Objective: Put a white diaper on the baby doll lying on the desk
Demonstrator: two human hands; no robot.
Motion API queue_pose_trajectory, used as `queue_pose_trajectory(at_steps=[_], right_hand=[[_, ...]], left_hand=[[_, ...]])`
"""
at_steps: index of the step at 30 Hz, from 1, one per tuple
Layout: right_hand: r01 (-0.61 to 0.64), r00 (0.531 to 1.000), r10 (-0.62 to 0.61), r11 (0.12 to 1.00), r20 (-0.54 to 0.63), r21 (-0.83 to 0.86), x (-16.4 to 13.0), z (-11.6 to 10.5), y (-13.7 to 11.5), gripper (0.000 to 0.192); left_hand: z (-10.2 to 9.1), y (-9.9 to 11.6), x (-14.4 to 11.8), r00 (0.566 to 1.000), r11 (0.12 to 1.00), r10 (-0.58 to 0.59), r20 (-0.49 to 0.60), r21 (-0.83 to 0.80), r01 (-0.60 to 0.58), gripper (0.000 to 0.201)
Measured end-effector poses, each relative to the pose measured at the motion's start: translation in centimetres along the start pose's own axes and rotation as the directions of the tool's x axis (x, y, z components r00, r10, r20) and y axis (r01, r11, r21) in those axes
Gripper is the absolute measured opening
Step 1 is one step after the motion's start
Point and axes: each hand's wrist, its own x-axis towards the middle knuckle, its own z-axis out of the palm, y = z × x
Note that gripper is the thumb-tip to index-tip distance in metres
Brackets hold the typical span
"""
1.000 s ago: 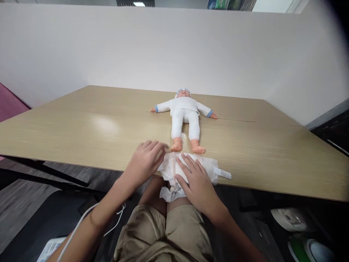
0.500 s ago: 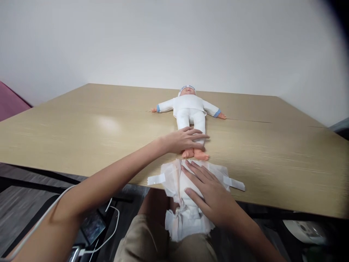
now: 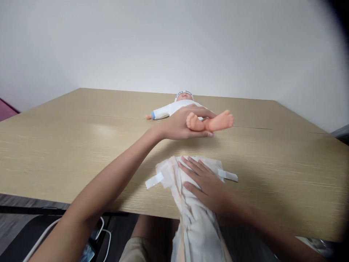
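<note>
A baby doll [image 3: 178, 106] in white clothes with blue cuffs lies on its back on the table, head at the far side. My left hand [image 3: 185, 123] is wrapped round both of its lower legs and holds them up off the table; the bare feet stick out toward me, and the hand hides much of the body. In front of the doll an unfolded white diaper [image 3: 174, 174] lies with both side tapes spread. My right hand [image 3: 203, 183] rests flat on it with fingers stretched out. The diaper's near end hangs over the table edge toward my lap.
The wooden table [image 3: 68, 153] reaches to a pale wall [image 3: 174, 43]. A white cable [image 3: 107, 240] and a dark device with a lit screen [image 3: 87, 253] are below the near edge at left. Something pink [image 3: 8, 110] stands at the far left.
My left hand has closed round the doll's legs and raised them. My right hand and the diaper have moved farther onto the table, and the diaper's near end is more spread out.
</note>
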Motion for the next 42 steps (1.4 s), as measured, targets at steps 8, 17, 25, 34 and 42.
queue_pose_trajectory(at_steps=[8, 17, 25, 34, 42], right_hand=[[0.028, 0.998, -0.029, 1.0, -0.05, -0.012, 10.2, -1.9, 7.2, 0.067], [0.082, 0.978, -0.069, 0.995, -0.198, 0.059, 20.0, -4.4, 13.8, 0.066], [0.018, 0.971, 0.031, 0.978, -0.235, 0.206, 18.5, -6.4, 13.1, 0.06], [-0.235, 0.754, 0.339, 0.939, -0.563, 0.252, 8.3, -8.3, 8.1, 0.054], [0.126, 0.822, 0.043, 0.958, -0.568, 0.256, 7.0, -10.5, 3.9, 0.054]], left_hand=[[-3.2, -0.8, 1.6, 0.981, 0.995, -0.092, -0.171, -0.066, 0.081, 0.041], [-4.0, -0.8, 1.6, 0.974, 0.997, -0.068, -0.216, -0.046, 0.059, 0.032], [-4.1, -0.8, 1.4, 0.977, 0.997, -0.071, -0.202, -0.032, 0.066, 0.033], [-2.3, -0.5, 0.5, 0.979, 0.983, -0.165, -0.118, -0.104, 0.153, 0.04], [-0.4, 0.2, -2.4, 0.99, 0.986, -0.117, -0.084, -0.132, 0.105, 0.047]])
